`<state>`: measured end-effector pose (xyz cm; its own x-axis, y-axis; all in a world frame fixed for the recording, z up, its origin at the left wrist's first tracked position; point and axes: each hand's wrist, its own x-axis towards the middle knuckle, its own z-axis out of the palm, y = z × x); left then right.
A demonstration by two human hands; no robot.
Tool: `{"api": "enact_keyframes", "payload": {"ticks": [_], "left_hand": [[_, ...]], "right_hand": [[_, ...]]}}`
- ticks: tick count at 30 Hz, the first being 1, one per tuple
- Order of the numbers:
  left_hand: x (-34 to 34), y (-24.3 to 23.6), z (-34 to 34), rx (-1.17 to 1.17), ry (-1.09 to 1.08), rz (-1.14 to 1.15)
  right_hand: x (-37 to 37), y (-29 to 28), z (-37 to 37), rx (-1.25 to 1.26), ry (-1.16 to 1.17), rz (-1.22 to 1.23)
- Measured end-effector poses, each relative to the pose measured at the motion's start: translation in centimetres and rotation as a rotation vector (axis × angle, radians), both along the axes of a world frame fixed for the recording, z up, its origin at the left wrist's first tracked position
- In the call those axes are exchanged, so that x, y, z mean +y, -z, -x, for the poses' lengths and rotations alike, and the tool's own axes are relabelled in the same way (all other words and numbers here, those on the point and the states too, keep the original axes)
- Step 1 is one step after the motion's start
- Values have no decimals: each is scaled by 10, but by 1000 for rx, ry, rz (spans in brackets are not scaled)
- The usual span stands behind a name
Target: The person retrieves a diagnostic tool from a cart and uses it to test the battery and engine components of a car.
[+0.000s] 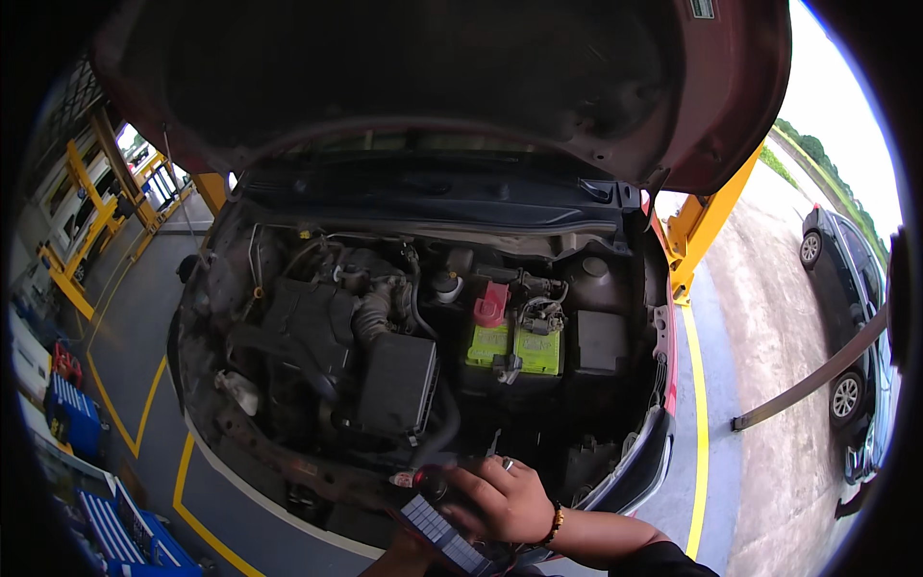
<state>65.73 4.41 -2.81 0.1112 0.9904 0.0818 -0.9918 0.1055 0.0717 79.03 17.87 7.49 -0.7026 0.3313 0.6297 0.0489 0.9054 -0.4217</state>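
Note:
My right hand (514, 502), with a ring and a beaded bracelet, reaches over the front edge of the engine bay. Its fingers are curled round a black rounded object with a red edge (435, 484); its kind is unclear. Just below lies a grey panel with a grid of squares (442, 535), tilted, close to that hand. My left hand (399, 558) shows only in part at the lower edge, beside the panel, with its fingers hidden. Beyond the hands sits a car battery with a bright green top (538, 353) and a red terminal cover (491, 305).
The raised hood (413, 77) overhangs the engine bay. A black air filter box (392, 385) stands left of the battery. Yellow lift posts (710, 226) rise at both sides. Blue and white striped items (101, 524) stand at lower left. Another car (851, 288) is parked at right.

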Motion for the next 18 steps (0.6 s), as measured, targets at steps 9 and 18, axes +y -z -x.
{"api": "enact_keyframes", "payload": {"ticks": [9,18], "left_hand": [[-31,69,18,116,-250,-56],[-22,128,6,145,-334,-115]], "right_hand": [[153,43,83,-227,185,171],[307,76,199,-774,298,-55]]}}
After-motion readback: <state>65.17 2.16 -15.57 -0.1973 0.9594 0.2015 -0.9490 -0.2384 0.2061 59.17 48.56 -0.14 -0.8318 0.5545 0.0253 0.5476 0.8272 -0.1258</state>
